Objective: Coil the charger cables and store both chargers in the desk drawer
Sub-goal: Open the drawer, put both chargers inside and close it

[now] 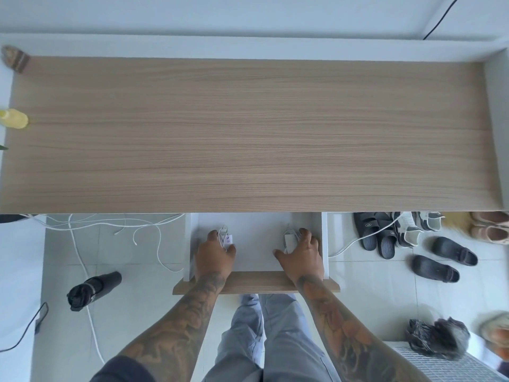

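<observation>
**Chargers in the open drawer**

Chargers sit one in each of my hands, low in the middle of the frame, inside the drawer that stands pulled out below the tabletop. My left hand curls its fingers and thumb round the left charger, a small white block with a coil of white cable bunched above it, near the drawer's left wall. My right hand grips the right charger, a white block with its cable looped at the top, close to the drawer's right wall. Both chargers lie low against the drawer's pale floor; I cannot tell whether they touch it. My forearms cross over the drawer's wooden front.

Loose white cables trail over the tiled floor at lower left, just beside the drawer. A folded black umbrella lies further down on that side. Dark sandals and other shoes crowd the floor at right. At the left edge of the frame, a yellow bottle stands by the tabletop's end.
</observation>
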